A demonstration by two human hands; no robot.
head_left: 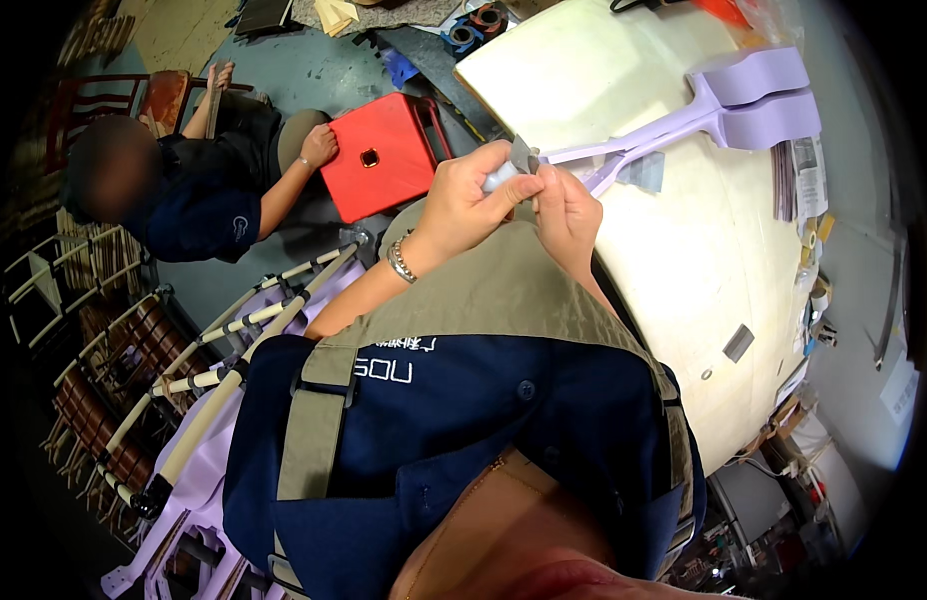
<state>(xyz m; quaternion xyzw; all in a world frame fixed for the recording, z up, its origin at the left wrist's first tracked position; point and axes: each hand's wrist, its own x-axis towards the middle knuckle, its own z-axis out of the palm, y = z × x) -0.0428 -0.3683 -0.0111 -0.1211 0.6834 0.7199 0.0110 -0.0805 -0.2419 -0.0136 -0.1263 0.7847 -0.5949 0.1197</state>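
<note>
My left hand (469,203), with a bracelet at the wrist, is closed around a pale bluish-white rounded piece (501,177), mostly hidden by the fingers. A small flat grey sheet (522,153) stands up between my two hands. My right hand (569,212) is closed, its fingertips pinched together at the sheet's lower edge; the grip itself is partly hidden. Just beyond my fingers lie the narrow ends of two lilac parts (726,108). They have long thin legs and broad curved heads, and rest side by side on the cream-coloured padded worktable (664,260).
To the left sits a co-worker (199,200), one hand on a red stool (379,160). A pipe rack (209,420) with lilac parts stands near my left side. A grey rectangle (739,343) lies on the worktable, and papers and tape line its right edge.
</note>
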